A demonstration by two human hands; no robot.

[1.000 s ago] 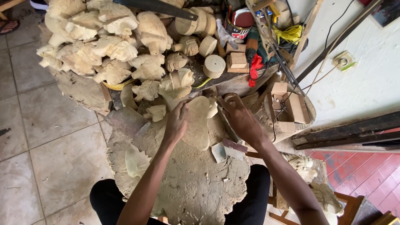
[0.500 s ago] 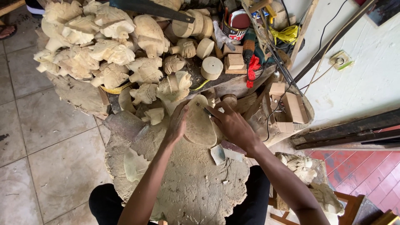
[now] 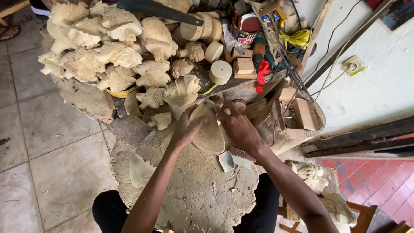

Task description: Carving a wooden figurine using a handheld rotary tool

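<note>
A pale rounded wooden carving blank [image 3: 210, 131] stands tilted on a sawdust-covered work block [image 3: 202, 194] in front of me. My left hand [image 3: 184, 129] grips its left side. My right hand [image 3: 236, 127] is closed around a thin carving tool [image 3: 215, 111] whose tip rests on the blank's upper edge. Both forearms reach in from the bottom of the view.
A heap of pale carved wooden figures [image 3: 108, 51] fills the far left. Round wooden discs [image 3: 220, 71], small blocks [image 3: 244, 65], a saw [image 3: 159, 9], a can [image 3: 246, 28] and tools lie beyond. Wooden boxes [image 3: 302, 113] sit right. Tiled floor [image 3: 43, 142] lies left.
My right hand has moved up and left onto the top of the blank with the tool. My left hand shifted up along the blank's left side.
</note>
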